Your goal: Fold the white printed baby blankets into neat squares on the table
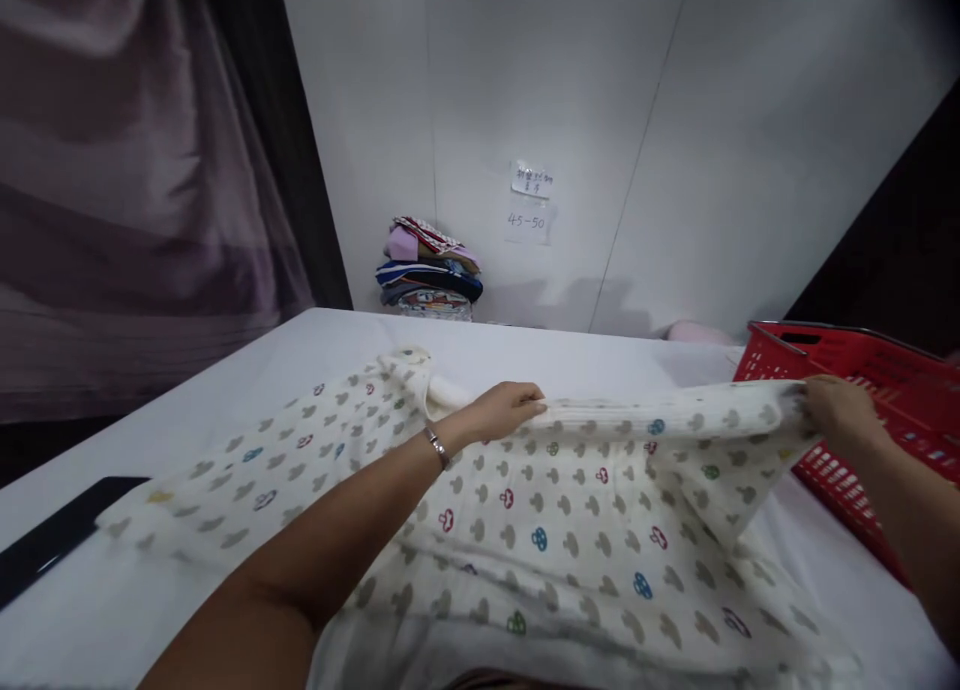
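Note:
A cream cloth (570,510) printed with grey, red, blue and green mushrooms lies spread over the white table. Its near part is lifted into a long band running between both hands. My left hand (506,410) is closed on this band at about its middle, a metal bracelet around the wrist. At the band's far right end, my right hand (840,407) grips the cloth, and the material sags in folds below. To the left, a sleeve-like or corner part of the cloth lies loosely on the table, with a raised fold at its top.
A red plastic basket (885,370) stands close by my right arm. Folded fabrics (429,268) are stacked at the table's back edge by the wall. A dark flat object (64,535) lies at the left, and a draped curtain (142,190) hangs beyond it. Handwritten paper (529,220) is on the wall.

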Demonstrator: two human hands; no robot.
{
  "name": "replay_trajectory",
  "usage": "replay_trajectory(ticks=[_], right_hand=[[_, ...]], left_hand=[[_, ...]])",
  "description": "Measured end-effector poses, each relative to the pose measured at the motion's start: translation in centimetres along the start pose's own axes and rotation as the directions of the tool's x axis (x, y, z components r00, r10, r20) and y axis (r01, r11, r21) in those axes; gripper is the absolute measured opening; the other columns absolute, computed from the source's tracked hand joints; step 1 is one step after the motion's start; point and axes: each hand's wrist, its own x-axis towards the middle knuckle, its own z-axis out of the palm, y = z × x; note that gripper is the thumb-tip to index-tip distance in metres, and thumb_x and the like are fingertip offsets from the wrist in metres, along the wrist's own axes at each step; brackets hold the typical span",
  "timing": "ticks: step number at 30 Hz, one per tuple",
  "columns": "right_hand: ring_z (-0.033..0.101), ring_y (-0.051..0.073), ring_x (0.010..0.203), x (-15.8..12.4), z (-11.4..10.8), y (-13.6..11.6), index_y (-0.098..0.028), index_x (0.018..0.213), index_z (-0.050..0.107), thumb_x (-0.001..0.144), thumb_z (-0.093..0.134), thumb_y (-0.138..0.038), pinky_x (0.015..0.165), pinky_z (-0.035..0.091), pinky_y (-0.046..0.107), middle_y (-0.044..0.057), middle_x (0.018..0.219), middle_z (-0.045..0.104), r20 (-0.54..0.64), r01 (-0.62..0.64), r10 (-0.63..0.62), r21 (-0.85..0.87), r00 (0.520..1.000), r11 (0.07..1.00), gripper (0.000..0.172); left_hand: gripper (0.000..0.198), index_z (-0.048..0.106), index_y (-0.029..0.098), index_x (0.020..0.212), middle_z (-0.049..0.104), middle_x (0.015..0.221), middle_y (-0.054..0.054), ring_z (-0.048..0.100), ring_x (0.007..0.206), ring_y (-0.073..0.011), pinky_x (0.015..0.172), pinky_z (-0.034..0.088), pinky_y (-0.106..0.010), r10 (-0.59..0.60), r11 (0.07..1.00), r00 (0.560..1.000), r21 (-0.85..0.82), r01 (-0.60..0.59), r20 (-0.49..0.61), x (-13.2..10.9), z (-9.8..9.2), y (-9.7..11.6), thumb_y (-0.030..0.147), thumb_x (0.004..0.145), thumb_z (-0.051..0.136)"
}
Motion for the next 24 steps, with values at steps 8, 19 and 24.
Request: replay_trajectory(ticks=[8, 19, 24], right_hand=[[0.057, 0.023, 0.074, -10.3, 7.5, -8.4, -0.020, 0.097, 0.066, 0.073, 0.043, -0.021, 0.068, 0.041, 0.033, 0.007, 0.082, 0.067, 0.467, 0.377, -0.352, 0.042, 0.811, 0.925, 0.034], [0.050, 0.015, 0.062, -19.4, 14.7, -10.5, -0.019, 0.078, 0.065, 0.085, 0.046, -0.050, 0.057, 0.039, 0.026, 0.000, 0.066, 0.059, 0.737, 0.265, -0.453, 0.367, 0.501, 0.891, 0.037], [0.045, 0.015, 0.057, -19.3, 13.2, -9.4, -0.020, 0.078, 0.064, 0.085, 0.046, -0.055, 0.053, 0.036, 0.026, 0.000, 0.062, 0.054, 0.774, 0.272, -0.380, 0.275, 0.507, 0.922, 0.040]], left_hand=[[0.027, 0.062, 0.018, 0.083, 0.066, 0.084, -0.004, 0.058, 0.075, -0.0172, 0.062, 0.038, -0.025, 0.007, 0.985, 0.997, 0.174, -0.020, 0.073, -0.5, 3.1, 1.4, 0.035, 0.090, 0.043], [0.024, 0.062, 0.023, 0.108, 0.070, 0.098, -0.002, 0.064, 0.088, -0.0186, 0.074, 0.046, -0.028, 0.007, 0.967, 0.999, 0.253, -0.015, 0.034, -3.2, 6.3, 2.1, 0.030, 0.090, 0.049], [0.037, 0.056, 0.024, 0.122, 0.065, 0.118, -0.004, 0.061, 0.104, -0.0212, 0.086, 0.045, -0.032, 0.086, 0.948, 0.995, 0.305, -0.095, 0.042, -5.1, 6.5, -0.7, 0.032, 0.086, 0.058]])
